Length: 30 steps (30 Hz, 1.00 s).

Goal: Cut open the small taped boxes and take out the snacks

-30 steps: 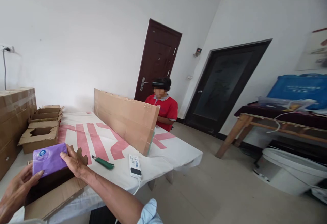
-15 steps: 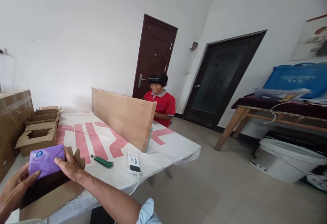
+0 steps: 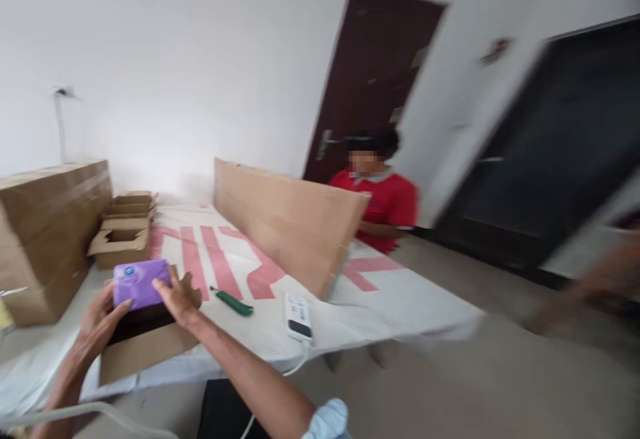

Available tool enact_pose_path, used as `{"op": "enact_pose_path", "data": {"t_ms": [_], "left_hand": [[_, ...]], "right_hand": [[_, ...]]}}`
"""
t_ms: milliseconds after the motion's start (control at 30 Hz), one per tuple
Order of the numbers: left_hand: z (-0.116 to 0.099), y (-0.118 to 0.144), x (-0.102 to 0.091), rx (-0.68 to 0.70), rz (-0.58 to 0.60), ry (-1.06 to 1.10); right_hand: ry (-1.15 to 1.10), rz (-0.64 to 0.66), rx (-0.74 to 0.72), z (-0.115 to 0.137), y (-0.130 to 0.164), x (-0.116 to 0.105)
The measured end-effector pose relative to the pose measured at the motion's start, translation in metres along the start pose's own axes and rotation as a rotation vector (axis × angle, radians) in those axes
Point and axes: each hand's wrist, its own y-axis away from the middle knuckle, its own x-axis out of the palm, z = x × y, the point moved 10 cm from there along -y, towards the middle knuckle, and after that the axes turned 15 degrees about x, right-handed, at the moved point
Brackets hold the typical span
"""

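Observation:
Between my two hands is a purple plastic-wrapped pack (image 3: 142, 284), which looks like a pack of tissues, with a small blue label on top. My left hand (image 3: 99, 319) grips its left end, thumb on the front face. At its right end my right hand (image 3: 176, 297) holds on, thumb also in front. Beneath the pack sits an open cardboard box (image 3: 150, 353) with its near flap folded out; the pack and hands hide part of its dark inside. A green utility knife (image 3: 233, 301) lies to the right of the box.
A white power strip (image 3: 298, 317) with a cable lies near the table's front edge. Several small open cartons (image 3: 123, 242) stand in a row behind the box, beside a large carton (image 3: 55, 239). A cardboard panel (image 3: 285, 222) stands across the table, before a person in red (image 3: 395, 202).
The view has swung left, so everything appears shifted right. Both hands still hold the purple pack above the open box, with little visible change in their grip.

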Motion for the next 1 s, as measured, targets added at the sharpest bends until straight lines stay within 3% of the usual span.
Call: {"op": "enact_pose_path", "data": {"t_ms": [133,733,1000], "left_hand": [[-0.006,0.006,0.012,0.042,0.024,0.111],[0.007,0.003,0.008,0.051,0.077,0.219],[0.011,0.001,0.006,0.018,0.090,0.189]], "right_hand": [[-0.099,0.062,-0.042,-0.004,0.004,0.002],[-0.152,0.144,-0.159,0.009,0.010,0.003],[-0.128,0.108,-0.123,0.006,0.005,0.003]]}}
